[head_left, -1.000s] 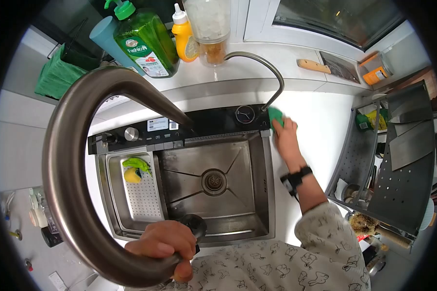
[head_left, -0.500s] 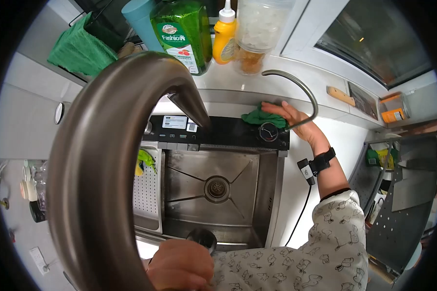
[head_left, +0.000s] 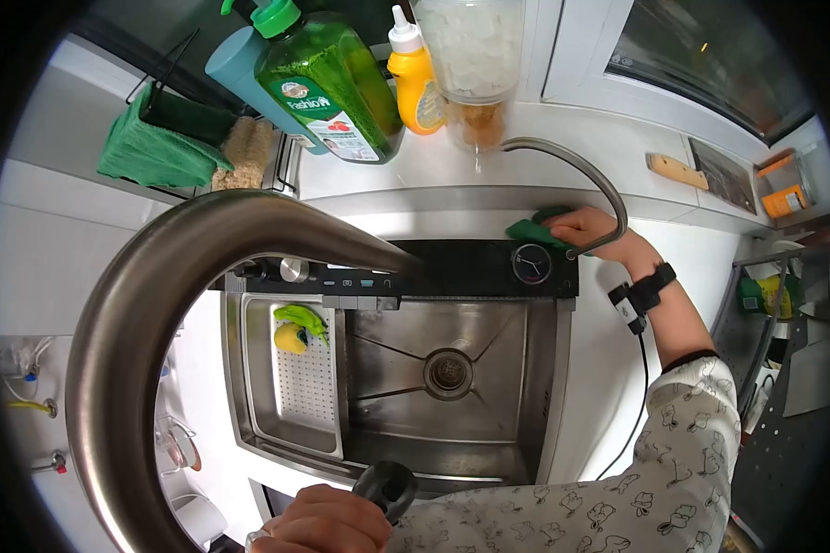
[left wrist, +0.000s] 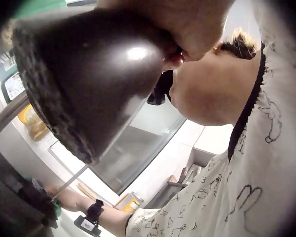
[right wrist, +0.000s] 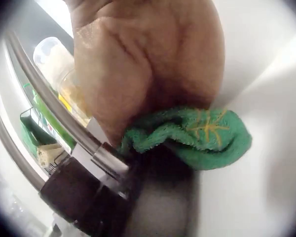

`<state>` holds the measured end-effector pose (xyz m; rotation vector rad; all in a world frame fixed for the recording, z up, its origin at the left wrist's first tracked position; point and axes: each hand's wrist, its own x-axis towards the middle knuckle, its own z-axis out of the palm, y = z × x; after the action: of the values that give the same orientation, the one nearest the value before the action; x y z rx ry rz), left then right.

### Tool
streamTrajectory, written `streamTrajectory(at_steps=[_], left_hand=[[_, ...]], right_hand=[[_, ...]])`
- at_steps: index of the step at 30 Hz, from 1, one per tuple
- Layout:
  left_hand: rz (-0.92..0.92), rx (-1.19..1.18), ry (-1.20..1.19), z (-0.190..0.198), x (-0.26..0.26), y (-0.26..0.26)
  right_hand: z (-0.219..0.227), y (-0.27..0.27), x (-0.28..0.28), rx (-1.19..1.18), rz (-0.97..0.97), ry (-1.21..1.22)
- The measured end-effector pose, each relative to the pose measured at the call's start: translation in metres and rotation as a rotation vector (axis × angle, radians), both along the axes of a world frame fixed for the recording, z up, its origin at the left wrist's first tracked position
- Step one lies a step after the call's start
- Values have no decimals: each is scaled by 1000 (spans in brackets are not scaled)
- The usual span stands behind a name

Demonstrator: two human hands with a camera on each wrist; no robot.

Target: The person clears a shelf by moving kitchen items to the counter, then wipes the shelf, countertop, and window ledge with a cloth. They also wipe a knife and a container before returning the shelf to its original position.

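My left hand grips the spout end of the big curved metal faucet, close to its dark round head. Dark metal fills much of the left wrist view. My right hand holds a green cloth at the back edge of the black sink panel, behind the dial and the thin curved tap. In the right wrist view, the bunched cloth with yellow stitching drapes over the panel's end, under the palm; the fingertips are hidden.
Below the panel lies the steel sink, with a perforated tray bearing a green pepper and a yellow item. Bottles, including green detergent, line the ledge. A knife lies there too. The dish rack stands right.
My right hand has moved with the cloth from the panel's right end to behind it; its fingers, spread half a second ago, now look bunched. The left hand keeps holding the faucet. The head view has shifted.
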<state>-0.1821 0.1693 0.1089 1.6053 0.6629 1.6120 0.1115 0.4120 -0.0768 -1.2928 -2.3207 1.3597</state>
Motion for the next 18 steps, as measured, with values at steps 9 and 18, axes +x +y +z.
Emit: streamTrajectory(at_steps=[9, 18], left_hand=[[-84, -3, 32, 1, -7, 3], [166, -54, -5, -11, 6, -13]], right_hand=[[-10, -52, 46, 102, -510, -70], [-28, -79, 22, 566, -453, -54]])
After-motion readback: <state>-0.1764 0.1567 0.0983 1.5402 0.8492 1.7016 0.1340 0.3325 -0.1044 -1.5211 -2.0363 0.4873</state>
